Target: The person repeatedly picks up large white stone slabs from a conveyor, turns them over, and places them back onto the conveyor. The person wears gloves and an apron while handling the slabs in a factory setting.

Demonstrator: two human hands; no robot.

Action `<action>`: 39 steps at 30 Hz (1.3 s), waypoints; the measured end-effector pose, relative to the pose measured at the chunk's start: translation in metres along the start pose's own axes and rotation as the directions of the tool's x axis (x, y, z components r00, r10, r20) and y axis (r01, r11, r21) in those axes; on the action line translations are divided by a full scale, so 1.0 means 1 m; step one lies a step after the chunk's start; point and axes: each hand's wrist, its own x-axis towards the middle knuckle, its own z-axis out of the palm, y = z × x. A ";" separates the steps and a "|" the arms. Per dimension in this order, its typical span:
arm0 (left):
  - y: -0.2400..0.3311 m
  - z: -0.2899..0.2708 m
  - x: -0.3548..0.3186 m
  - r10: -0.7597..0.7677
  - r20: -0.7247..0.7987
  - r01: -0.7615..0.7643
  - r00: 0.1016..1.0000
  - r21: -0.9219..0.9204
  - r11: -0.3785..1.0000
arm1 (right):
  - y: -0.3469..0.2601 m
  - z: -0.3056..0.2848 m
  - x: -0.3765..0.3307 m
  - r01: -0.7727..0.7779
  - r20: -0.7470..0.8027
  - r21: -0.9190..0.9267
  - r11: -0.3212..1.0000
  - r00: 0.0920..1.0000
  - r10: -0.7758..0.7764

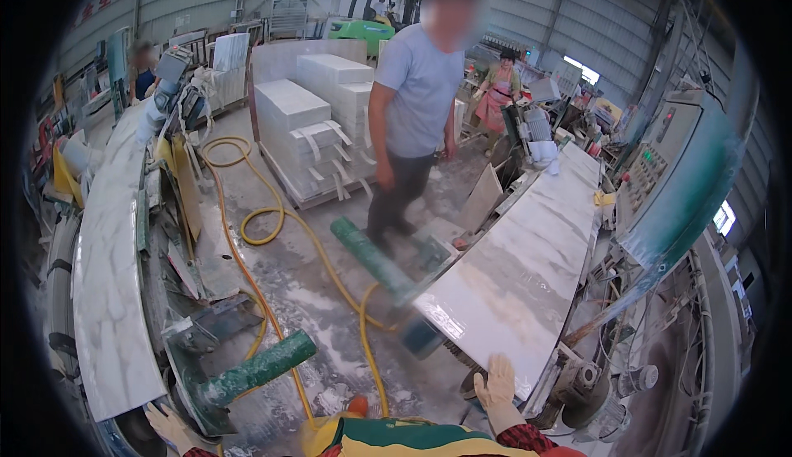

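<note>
My right hand point(497, 384), in a pale work glove, lies flat on the near end of a long white marble slab point(516, 267) that runs away to the upper right on a machine bed. My left hand point(167, 426), also gloved, is at the lower left with fingers spread. It is beside the near end of a second marble slab point(107, 284) and close to a green roller point(257, 368). It holds nothing that I can see. Another green roller point(373, 257) sticks out by the right slab's near left corner.
A person in a blue shirt point(417, 102) stands on the wet floor between the slabs. Yellow hose point(247, 234) loops across the floor. Stacked white stone blocks point(309, 119) sit behind. A control panel point(660, 160) stands at the right, with a saw motor point(590, 391) below it.
</note>
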 end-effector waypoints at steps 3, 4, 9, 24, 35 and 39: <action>0.019 0.004 0.013 -0.089 -0.075 0.078 0.993 -0.135 0.988 | 0.000 -0.003 -0.003 -0.019 0.016 -0.034 0.999 1.000 0.020; 0.005 0.033 0.023 -0.127 -0.184 0.098 0.975 -0.156 0.983 | -0.002 -0.003 0.001 0.002 0.009 -0.041 0.999 1.000 -0.001; 0.049 -0.008 -0.005 -0.003 0.010 0.001 1.000 0.200 0.980 | 0.000 -0.007 0.002 -0.015 0.017 -0.056 0.998 1.000 0.016; 0.040 0.006 0.003 -0.059 -0.010 0.059 0.998 0.355 0.933 | 0.023 -0.022 -0.011 -0.120 0.077 0.064 0.991 0.990 0.115; 0.003 0.007 0.029 0.276 -0.009 -0.276 0.961 -0.009 0.961 | 0.047 -0.016 -0.094 -0.280 -0.088 -0.038 0.959 0.957 0.276; -0.003 0.011 0.027 0.328 0.064 -0.324 0.943 -0.061 0.944 | 0.027 -0.015 -0.127 -0.244 -0.121 0.024 0.969 0.962 0.245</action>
